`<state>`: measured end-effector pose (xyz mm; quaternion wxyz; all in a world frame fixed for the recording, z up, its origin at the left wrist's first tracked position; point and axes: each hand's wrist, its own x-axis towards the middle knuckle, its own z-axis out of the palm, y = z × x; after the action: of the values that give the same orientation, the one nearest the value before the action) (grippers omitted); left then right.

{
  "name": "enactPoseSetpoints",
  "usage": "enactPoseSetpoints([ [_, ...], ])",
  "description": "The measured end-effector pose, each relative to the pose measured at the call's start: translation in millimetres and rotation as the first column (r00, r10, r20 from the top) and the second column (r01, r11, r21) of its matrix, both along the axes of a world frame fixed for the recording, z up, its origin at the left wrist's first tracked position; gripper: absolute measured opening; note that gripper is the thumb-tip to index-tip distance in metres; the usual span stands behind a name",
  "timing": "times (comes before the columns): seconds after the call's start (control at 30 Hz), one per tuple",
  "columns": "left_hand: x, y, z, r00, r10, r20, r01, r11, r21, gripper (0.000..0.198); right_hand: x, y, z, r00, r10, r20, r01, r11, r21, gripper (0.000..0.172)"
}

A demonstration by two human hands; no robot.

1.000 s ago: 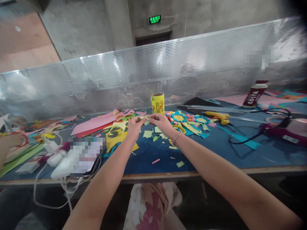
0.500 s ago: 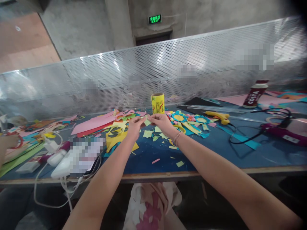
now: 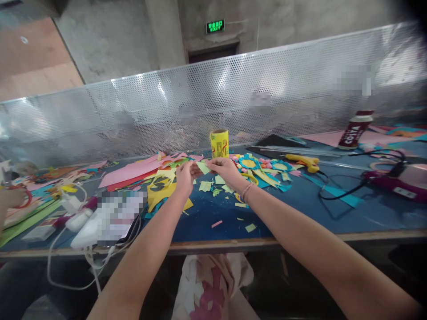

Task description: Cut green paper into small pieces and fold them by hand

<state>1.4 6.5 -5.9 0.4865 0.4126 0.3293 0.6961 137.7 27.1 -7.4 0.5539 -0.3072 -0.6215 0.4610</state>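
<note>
Both my hands were at frame centre, just above the counter (image 3: 300, 209). My left hand (image 3: 184, 176) and right hand (image 3: 227, 170) each had fingers closed on one end of a pale green paper piece (image 3: 203, 167). A two-point pinch, probably to hold it flat and clear of the clutter. Green scraps (image 3: 205, 186) lay directly underneath, likely offcuts. The yellow tape roll (image 3: 219, 143) stood just behind. The glue gun (image 3: 302, 162) lay right of centre, apart from both hands.
</note>
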Motion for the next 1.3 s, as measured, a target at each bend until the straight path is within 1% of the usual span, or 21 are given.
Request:
enactPoseSetpoints([
  [0.07, -1.2, 1.6, -1.5, 1.0, -0.012, -0.022, 0.012, 1.0, -0.006, 0.03, 0.8, 1.3, -0.8, 1.0, -0.011, 0.001, 0.011, 1.0, -0.003, 0.019],
  [0.13, -1.7, 2.7, -3.4, 0.992, -0.03, -0.127, 0.033, 0.999, 0.023, 0.033, 1.5, 1.3, -1.1, 1.0, -0.02, 0.017, 0.02, 1.0, 0.003, 0.019],
  [0.2, -2.0, 3.7, -5.4, 0.966, 0.008, -0.26, 0.012, 0.997, 0.073, 0.029, 1.9, 0.3, -0.7, 0.999, -0.018, 0.035, 0.018, 1.0, 0.005, 0.018],
  [0.27, -2.7, 5.2, -7.3, 0.941, 0.073, -0.33, -0.038, 0.993, 0.11, 0.026, 2.0, -1.0, 0.5, 0.999, -0.001, 0.036, 0.001, 1.0, -0.018, 0.016],
  [0.37, -4.7, 7.9, -9.6, 0.934, 0.137, -0.33, -0.094, 0.985, 0.142, 0.025, 2.5, -2.4, 3.2, 0.999, 0.044, -0.001, -0.044, 0.994, -0.099, 0.012],
  [0.47, -6.5, 10.3, -11.0, 0.926, 0.158, -0.342, -0.106, 0.981, 0.164, 0.025, 4.3, -2.1, 5.5, 0.993, 0.108, -0.053, -0.116, 0.976, -0.182, 0.007],
  [0.53, -7.6, 11.2, -11.5, 0.925, 0.16, -0.344, -0.111, 0.981, 0.16, 0.025, 6.3, -0.9, 6.7, 0.987, 0.139, -0.078, -0.153, 0.964, -0.219, 0.008],
  [0.57, -8.3, 11.4, -11.5, 0.926, 0.168, -0.339, -0.121, 0.98, 0.156, 0.024, 7.6, 0.1, 7.2, 0.987, 0.136, -0.089, -0.154, 0.961, -0.231, 0.009],
  [0.63, -9.9, 11.5, -10.9, 0.927, 0.194, -0.32, -0.153, 0.977, 0.149, 0.024, 10.4, 2.2, 8.5, 0.991, 0.083, -0.108, -0.108, 0.964, -0.244, 0.011],
  [0.7, -11.4, 11.2, -9.6, 0.927, 0.215, -0.307, -0.177, 0.973, 0.146, 0.024, 12.9, 4.0, 9.9, 0.994, -0.003, -0.112, -0.023, 0.974, -0.226, 0.015],
  [0.77, -12.2, 10.3, -8.2, 0.923, 0.225, -0.312, -0.188, 0.971, 0.146, 0.024, 14.1, 4.6, 10.8, 0.994, -0.064, -0.092, 0.047, 0.984, -0.171, 0.015],
  [0.87, -11.4, 8.4, -6.3, 0.911, 0.227, -0.343, -0.188, 0.972, 0.144, 0.025, 12.5, 2.6, 10.3, 0.998, -0.064, -0.015, 0.063, 0.996, -0.066, 0.012],
  [0.93, -10.3, 7.3, -5.7, 0.901, 0.221, -0.373, -0.176, 0.973, 0.151, 0.025, 9.8, 0.0, 8.9, 0.997, -0.053, 0.055, 0.054, 0.998, -0.028, 0.013],
  [1.0, -9.1, 6.7, -5.5, 0.895, 0.208, -0.395, -0.151, 0.974, 0.169, 0.026, 6.9, -2.7, 7.6, 0.993, -0.034, 0.111, 0.038, 0.999, -0.035, 0.017],
  [1.07, -8.3, 6.5, -5.8, 0.89, 0.202, -0.409, -0.133, 0.973, 0.191, 0.026, 4.9, -4.6, 7.1, 0.992, -0.005, 0.129, 0.014, 0.997, -0.074, 0.019],
  [1.17, -7.7, 6.9, -6.4, 0.884, 0.204, -0.42, -0.123, 0.97, 0.211, 0.026, 4.2, -6.1, 7.8, 0.995, 0.015, 0.102, -0.002, 0.993, -0.121, 0.019],
  [1.3, -8.4, 8.2, -7.6, 0.885, 0.193, -0.424, -0.114, 0.972, 0.206, 0.024, 5.6, -6.1, 9.4, 0.997, 0.009, 0.081, 0.001, 0.993, -0.122, 0.018],
])
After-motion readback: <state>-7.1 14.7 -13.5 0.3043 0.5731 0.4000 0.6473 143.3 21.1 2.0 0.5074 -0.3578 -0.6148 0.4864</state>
